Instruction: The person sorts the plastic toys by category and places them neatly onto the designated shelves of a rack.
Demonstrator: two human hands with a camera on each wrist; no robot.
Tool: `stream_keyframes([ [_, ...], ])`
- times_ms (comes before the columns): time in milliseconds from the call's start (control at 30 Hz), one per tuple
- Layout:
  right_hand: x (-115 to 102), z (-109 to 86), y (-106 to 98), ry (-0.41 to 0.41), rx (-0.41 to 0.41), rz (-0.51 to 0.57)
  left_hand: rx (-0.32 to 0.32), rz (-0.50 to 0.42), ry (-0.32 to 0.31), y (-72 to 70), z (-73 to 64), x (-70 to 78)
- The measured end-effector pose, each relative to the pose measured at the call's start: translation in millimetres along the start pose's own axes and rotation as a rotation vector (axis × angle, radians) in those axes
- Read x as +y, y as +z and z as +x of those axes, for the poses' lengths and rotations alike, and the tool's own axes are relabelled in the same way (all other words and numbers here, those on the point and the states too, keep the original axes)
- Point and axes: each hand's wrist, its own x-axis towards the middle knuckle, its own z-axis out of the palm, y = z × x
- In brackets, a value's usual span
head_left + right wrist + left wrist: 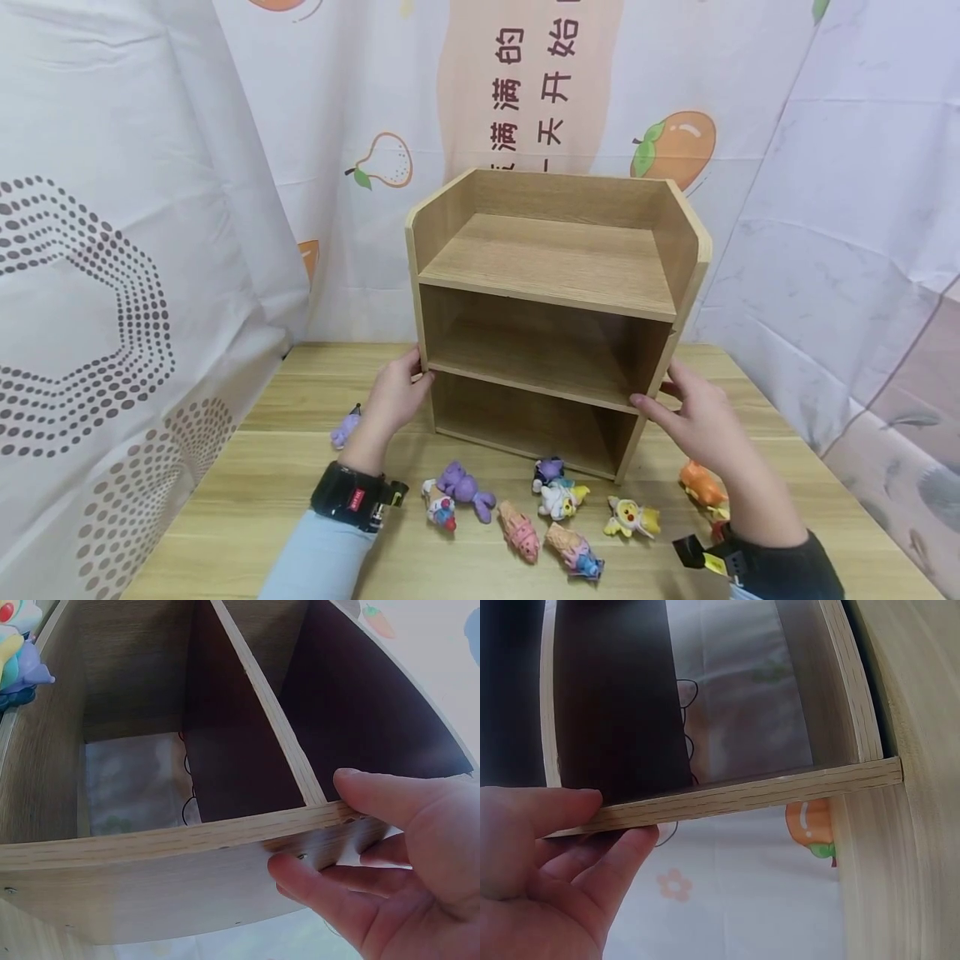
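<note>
The boxy tan wooden shelf is showing fine brown grain; the flat yellowish wooden tabletop is displaying paler bands. The hanging white fabric backdrop is bearing orange fruits; the draped white cloth curtain is carrying grey-brown dots.

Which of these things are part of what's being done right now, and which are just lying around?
In the job:
wooden shelf, held at its sides
left fingers
right fingers

Seemingly just lying on the table:
pink cone-shaped toy
orange toy
other small toys
</note>
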Motion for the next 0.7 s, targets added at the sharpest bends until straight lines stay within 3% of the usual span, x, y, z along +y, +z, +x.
stream_keyframes([
  [433, 4.7, -3.0, -0.2, -0.021, 0.036, 0.022, 0.017, 0.024, 0.037, 0.3, 0.0, 0.6],
  [700, 2.8, -1.9, -1.0, 0.009, 0.005, 0.031, 0.060, 0.013, 0.024, 0.2, -1.1, -1.6],
])
